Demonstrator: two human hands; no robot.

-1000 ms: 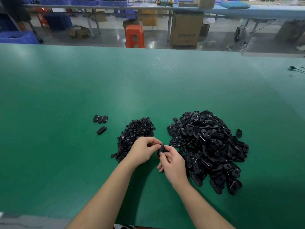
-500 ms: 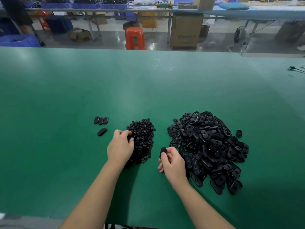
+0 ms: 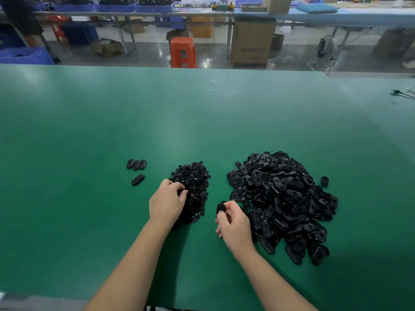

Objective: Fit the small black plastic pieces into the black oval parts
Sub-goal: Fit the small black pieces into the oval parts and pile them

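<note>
- Two heaps of black parts are lying on the green table [image 3: 89, 135] in the head view: a smaller pile of small black plastic pieces [image 3: 194, 187] toward the left, and a larger pile of black oval parts [image 3: 283, 203] to its right, the two well apart.
- The left hand [image 3: 167, 202] is resting on the near left edge of the small pieces, its fingers curling in and pinching among them; whether a piece is actually caught I cannot tell.
- The right hand [image 3: 233, 223] is gripping one oval part [image 3: 220, 208] between thumb and fingers, just left of the big pile.
- Four finished ovals [image 3: 136, 170] are lying farther left: three side by side, one alone nearer.
- One stray part [image 3: 324, 181] is sitting just right of the big pile.
</note>
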